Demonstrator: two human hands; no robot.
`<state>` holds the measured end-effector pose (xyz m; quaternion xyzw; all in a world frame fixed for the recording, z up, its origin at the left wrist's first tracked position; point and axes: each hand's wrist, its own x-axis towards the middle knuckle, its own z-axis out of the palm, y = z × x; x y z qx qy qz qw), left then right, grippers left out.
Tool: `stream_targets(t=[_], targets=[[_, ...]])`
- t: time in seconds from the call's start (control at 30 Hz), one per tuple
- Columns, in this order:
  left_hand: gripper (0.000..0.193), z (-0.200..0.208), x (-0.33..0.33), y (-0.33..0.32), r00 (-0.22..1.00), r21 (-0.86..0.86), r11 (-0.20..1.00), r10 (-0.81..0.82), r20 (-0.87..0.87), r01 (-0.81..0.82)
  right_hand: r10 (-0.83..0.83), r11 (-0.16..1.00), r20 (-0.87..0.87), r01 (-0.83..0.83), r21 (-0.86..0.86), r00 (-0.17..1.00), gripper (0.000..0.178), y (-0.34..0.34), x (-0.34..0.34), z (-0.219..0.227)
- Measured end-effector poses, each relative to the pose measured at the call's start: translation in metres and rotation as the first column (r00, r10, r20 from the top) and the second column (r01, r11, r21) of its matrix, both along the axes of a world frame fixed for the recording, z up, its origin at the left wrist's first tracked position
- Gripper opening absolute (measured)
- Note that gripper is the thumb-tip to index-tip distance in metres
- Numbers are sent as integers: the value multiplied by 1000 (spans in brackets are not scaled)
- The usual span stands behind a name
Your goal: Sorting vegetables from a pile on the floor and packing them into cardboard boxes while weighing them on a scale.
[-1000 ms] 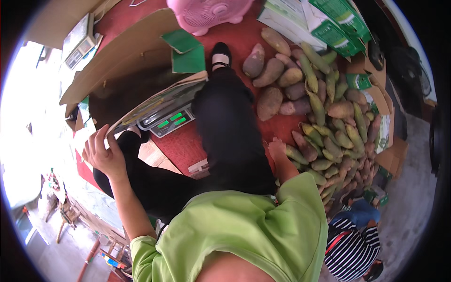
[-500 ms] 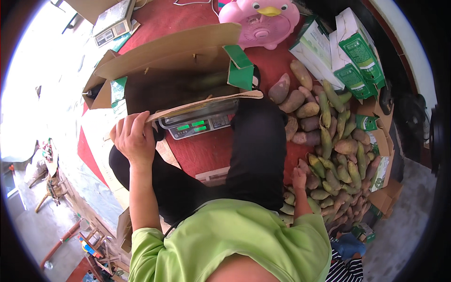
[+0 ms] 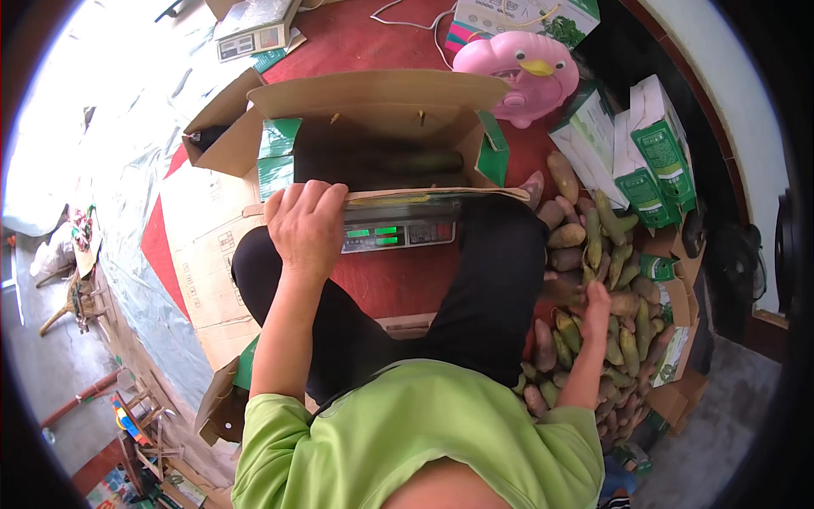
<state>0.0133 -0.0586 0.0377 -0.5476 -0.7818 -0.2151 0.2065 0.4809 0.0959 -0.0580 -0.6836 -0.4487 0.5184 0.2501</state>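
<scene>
A cardboard box with green corner flaps rests on a digital scale between my knees. Dark in its shadowed inside, a long greenish root vegetable can just be made out. My left hand has its fingers hooked over the near wall of the box, at the left end. Over the pile of green and reddish-brown root vegetables at my right, my right hand is closed on a brownish root vegetable, blurred by motion.
Beyond the box sits a pink, duck-faced plastic fan. White-and-green cartons stand behind the pile at the right. Another scale is at the far left. Flattened cardboard lies left of my knee.
My right hand has moved forward over the pile and now holds a root vegetable. The left hand stays on the box wall. The whole view has shifted, with the box appearing further right.
</scene>
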Motion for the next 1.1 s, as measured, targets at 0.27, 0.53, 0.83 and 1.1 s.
stream_targets(t=[0.27, 0.53, 0.83, 1.1], targets=[[11, -1, -2, -6, 999, -45, 999, -12, 45, 14, 427, 748, -27, -336, 572, 904, 25, 42, -101, 188], [9, 1, -1, -2, 999, -20, 1000, -17, 32, 17, 789, 548, -244, -467, 694, 564, 32, 68, -210, 269], [7, 1, -2, -2, 1000, -4, 1000, -9, 4, 9, 836, 537, -319, -785, 308, 447, 19, 40, -397, 156], [6, 0, 0, -1, 1000, -23, 1000, -8, -11, 8, 930, 287, 49, -805, 519, 364, 23, 60, -421, 97]])
